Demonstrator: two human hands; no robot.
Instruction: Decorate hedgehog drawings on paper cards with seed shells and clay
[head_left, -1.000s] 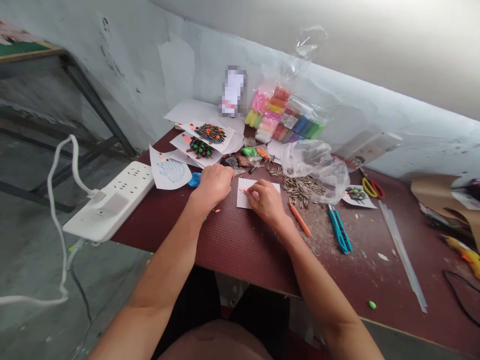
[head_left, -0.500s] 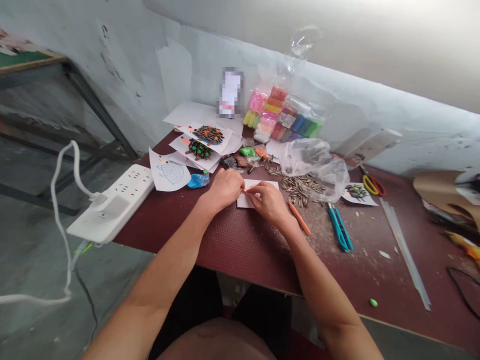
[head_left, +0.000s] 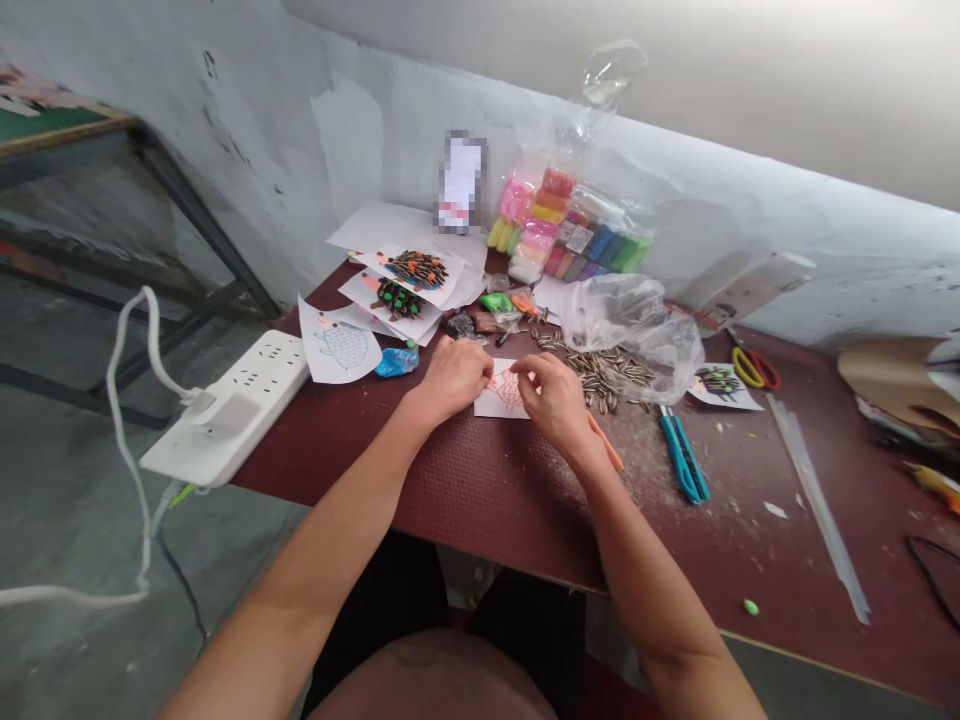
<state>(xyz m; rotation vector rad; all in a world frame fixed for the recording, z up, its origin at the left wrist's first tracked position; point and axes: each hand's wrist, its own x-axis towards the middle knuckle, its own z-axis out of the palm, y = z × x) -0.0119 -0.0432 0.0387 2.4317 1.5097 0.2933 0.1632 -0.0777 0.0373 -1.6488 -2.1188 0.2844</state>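
Observation:
A white paper card (head_left: 486, 405) with an orange hedgehog drawing lies flat on the dark red table. My left hand (head_left: 457, 378) rests at the card's left edge, its fingertips pressed together near a bit of orange at the drawing's snout. Whatever is between them is too small to name. Over the card's right part is my right hand (head_left: 553, 398), fingers curled in and thumb close to them; what they hold, if anything, is hidden. Striped sunflower seeds (head_left: 604, 372) lie in a pile just beyond it. An orange stick-like tool (head_left: 606, 443) shows partly beside the right wrist.
Hedgehog pictures (head_left: 401, 298) lie stacked at the back left, near a blue clay packet (head_left: 396, 361) and a power strip (head_left: 225, 410). Bagged coloured clay (head_left: 570, 235) leans on the wall. Rightward are a teal cutter (head_left: 684, 458), scissors (head_left: 752, 368) and clear glue sticks (head_left: 821, 515).
My right hand has moved slightly right and lifted away from my left fingertips, uncovering more of the orange drawing. My left hand stays almost in place.

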